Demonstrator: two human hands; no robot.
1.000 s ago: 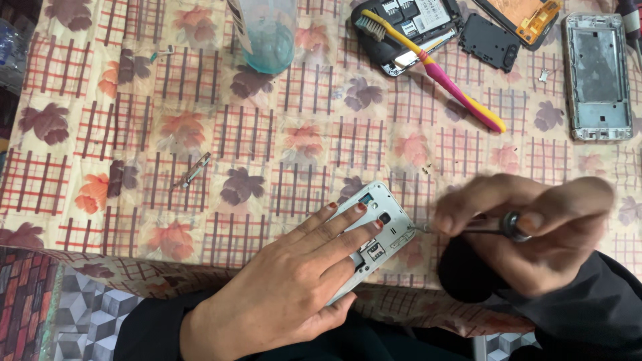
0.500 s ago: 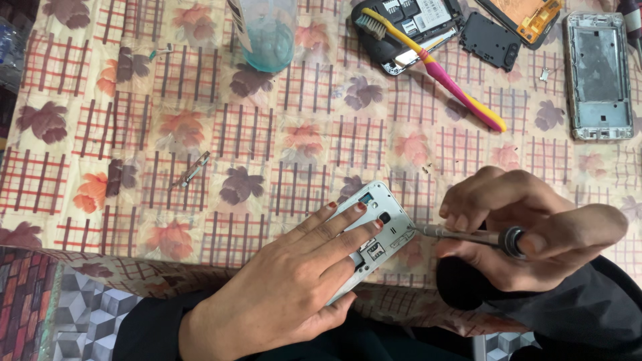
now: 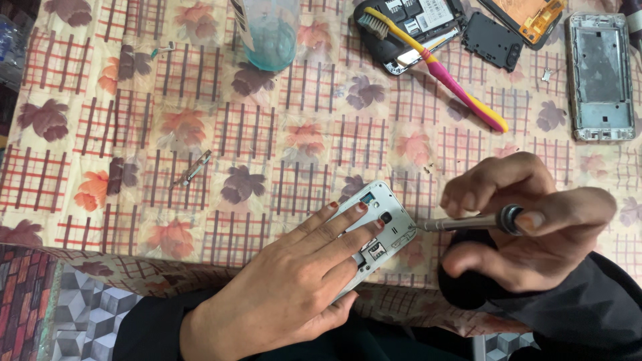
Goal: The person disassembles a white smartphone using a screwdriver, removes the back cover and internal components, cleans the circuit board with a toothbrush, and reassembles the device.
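- The bench (image 3: 200, 87), under a flowered, checked cloth, carries everything; it is the one large surface.
- Two hands work at its near edge. The left hand (image 3: 294, 294) lies flat with fingers spread narrow, pressing down the silver phone frame (image 3: 384, 224); the right hand (image 3: 528, 227) is closed around a slim screwdriver (image 3: 461, 222), thumb capping its end, tip at the frame's right edge.
- One silver phone frame sits under those fingers, near the bench's front edge. It looks light, thin and stiff, likely slippery on the cloth, so a flat press from above with care around the open slots suits it; gripping by the long edges would be safest.
- A second bare frame (image 3: 600, 77) lies far right, well apart.
- One clear cup (image 3: 269, 33) stands at the top.
- One yellow-and-pink toothbrush (image 3: 441, 70) rests across a dark opened phone (image 3: 408, 27).
- One black cover (image 3: 493, 41) lies beside it.
- One small metal part (image 3: 194, 168) lies left; tiny specks near the screwdriver may be screws, too small to count.
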